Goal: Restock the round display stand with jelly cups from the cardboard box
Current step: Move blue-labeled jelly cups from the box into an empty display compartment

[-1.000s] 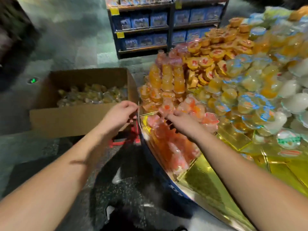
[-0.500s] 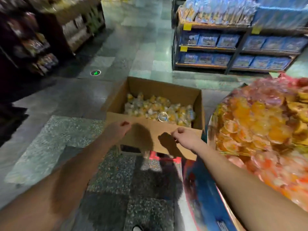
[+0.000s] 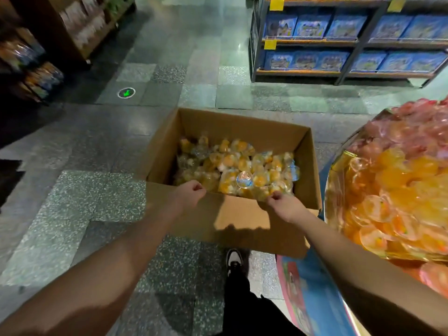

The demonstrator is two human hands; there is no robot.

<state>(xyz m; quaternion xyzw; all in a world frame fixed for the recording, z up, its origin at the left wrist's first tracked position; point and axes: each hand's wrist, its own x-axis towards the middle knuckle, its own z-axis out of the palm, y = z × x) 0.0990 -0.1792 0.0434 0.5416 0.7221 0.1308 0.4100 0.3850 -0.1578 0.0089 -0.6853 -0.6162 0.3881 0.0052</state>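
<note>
A cardboard box (image 3: 242,221) of yellow jelly cups (image 3: 240,166) sits on the speckled grey tile floor (image 3: 97,190), just beside the round display stand (image 3: 397,190). Blue-stocked shelves (image 3: 351,44) stand behind. Left hand (image 3: 190,194) and right hand (image 3: 282,206), fingers curled and holding nothing, hover at the box's near rim.

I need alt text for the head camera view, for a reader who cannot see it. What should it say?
Two bare hands, left hand and right hand, reach with curled fingers over the near edge of an open cardboard box of yellow jelly cups on a shop floor. A display stand piled with orange and pink cups is at right.
</note>
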